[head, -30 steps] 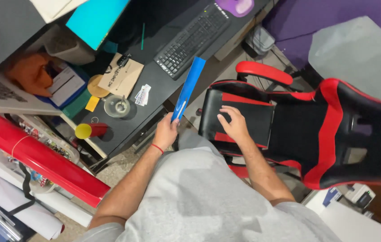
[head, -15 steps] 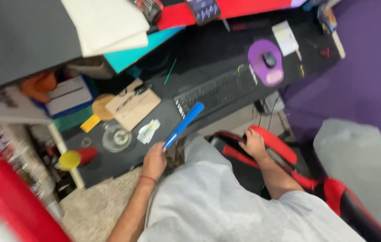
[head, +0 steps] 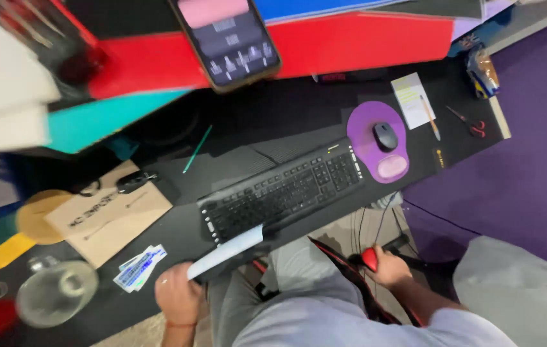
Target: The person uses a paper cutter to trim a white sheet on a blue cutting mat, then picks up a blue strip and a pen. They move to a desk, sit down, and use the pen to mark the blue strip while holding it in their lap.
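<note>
We see a flat, narrow ruler-like strip (head: 227,251), pale blue-white in the glare, lying diagonally across the near desk edge at about 6 o'clock in frame, its far end overlapping the near edge of the black keyboard (head: 281,189). Left hand (head: 178,298) at 7 o'clock is closed around the strip's near end, fingers curled. Right hand (head: 386,268) at 5 o'clock is wrapped around the red tip of the chair armrest (head: 369,258); grip looks closed. A glass dish (head: 57,293) sits at 8 o'clock of the left hand, with a small printed packet (head: 139,267) between them, just beside the hand. Purple mouse pad (head: 365,128) sits at 2 o'clock of the keyboard.
</note>
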